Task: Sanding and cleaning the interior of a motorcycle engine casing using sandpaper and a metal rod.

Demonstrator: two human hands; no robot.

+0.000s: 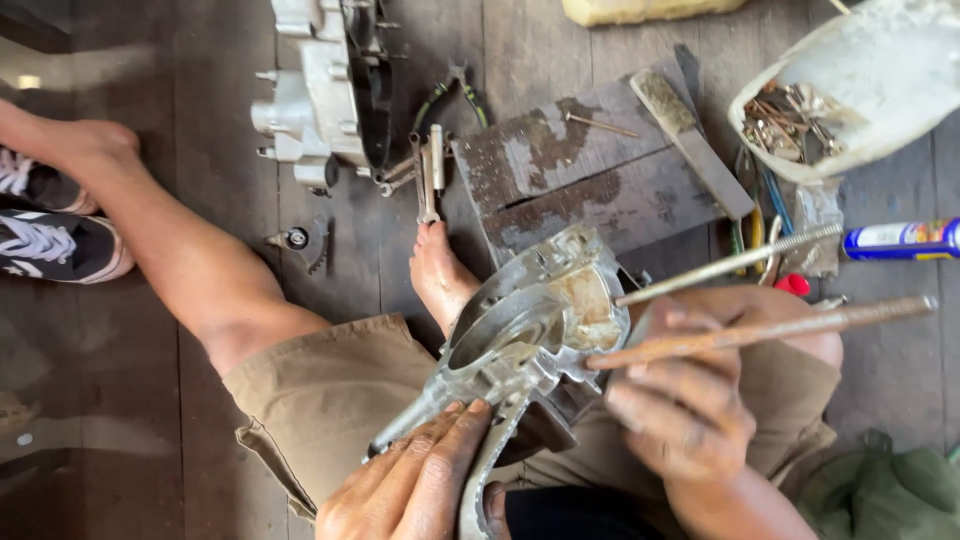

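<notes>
Resting on the lap, the grey metal engine casing (530, 330) is being clamped by the left hand (420, 485) while the right hand (680, 400) is gripping two rusty rods (760, 330), which could slip and gouge its inner face.

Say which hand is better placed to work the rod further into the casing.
Right. The right hand already grips the rusty rod, whose tip sits at the casing opening; the left hand is busy steadying the casing from below.
</notes>
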